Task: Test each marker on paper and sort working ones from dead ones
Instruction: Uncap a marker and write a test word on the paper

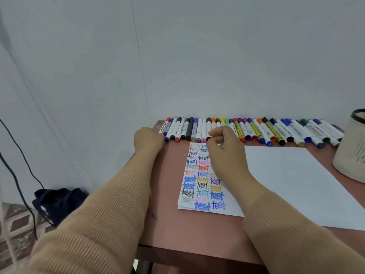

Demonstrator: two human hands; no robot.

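The markers lie in one row on the desk, just beyond the paper. Right hand, over the paper's top edge: fingers curled at the black-ended marker; pinch cannot be confirmed. Left hand, left of the paper: fingers hidden.

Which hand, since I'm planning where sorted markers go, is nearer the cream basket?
Right. The right hand is at the marker row, left of the cream basket; the left hand is farther left.
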